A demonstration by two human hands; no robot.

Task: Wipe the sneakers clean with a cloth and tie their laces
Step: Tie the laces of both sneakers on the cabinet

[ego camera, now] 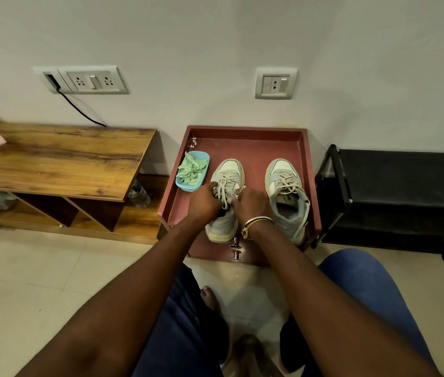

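Pale floor tiles and a plain white wall surround a reddish tray (pixel 248 131) set against that wall, and both sneakers stand on it with their toes pointing to the far side.

Curled fingers of the left hand (pixel 204 203) pinch the laces (pixel 225 183) of the left sneaker (pixel 227 170) from the left side. The right hand (pixel 250 204) grips the same laces from the right, fingers bent inward, a ring showing on one finger. Both hands sit over the tongue and mouth of this shoe and hide its middle; only the toe and the grey heel show. Bangles (pixel 259 220) circle the right wrist.

Just right of the hands, apart from them, the right sneaker (pixel 283 175) stands untouched, its laces loose and one end trailing down its right side. To the left of the held shoe, near the tray's left wall, a light blue tub (pixel 205 158) holds a crumpled green cloth (pixel 190 171).

Two metal knobs (pixel 235 250) stick out at the tray's near edge. Farther left is a low wooden table (pixel 65 153) with a water bottle (pixel 140 195) lying by its right end. On the right stands a black rack (pixel 405 180). Blue-clad knees fill the near edge.
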